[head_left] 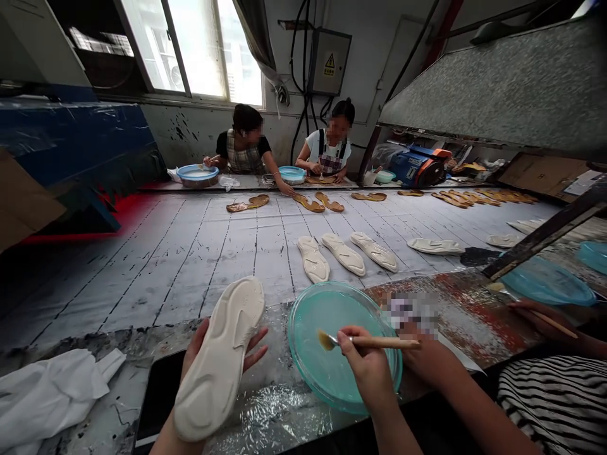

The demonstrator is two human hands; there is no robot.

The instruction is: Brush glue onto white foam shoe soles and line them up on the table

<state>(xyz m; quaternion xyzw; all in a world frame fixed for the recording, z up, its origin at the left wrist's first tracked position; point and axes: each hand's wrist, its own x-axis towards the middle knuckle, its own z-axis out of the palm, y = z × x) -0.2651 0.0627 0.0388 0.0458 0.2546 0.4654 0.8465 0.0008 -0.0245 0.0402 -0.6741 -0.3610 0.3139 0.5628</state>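
Note:
A white moulded shoe sole [220,366] lies tilted across my left hand [253,354], which grips it from beneath; the palm is hidden behind it. With fingers pinched round its handle near the metal collar, my right hand [363,357] holds a paintbrush [386,342]. The yellowish bristles are over a round teal basin [303,373] holding pale liquid; whether they touch the liquid I cannot tell. Beyond the basin, several white soles [344,254] rest on the lined white conveyor belt [227,253].
Crumpled white cloth [52,392] and a dark flat object [159,392] lie at left. A co-worker's arm [455,373] is close on my right, near another brush [545,316]. Two people sit across the belt, by brown soles [308,202]. A metal post [545,224] slants at right.

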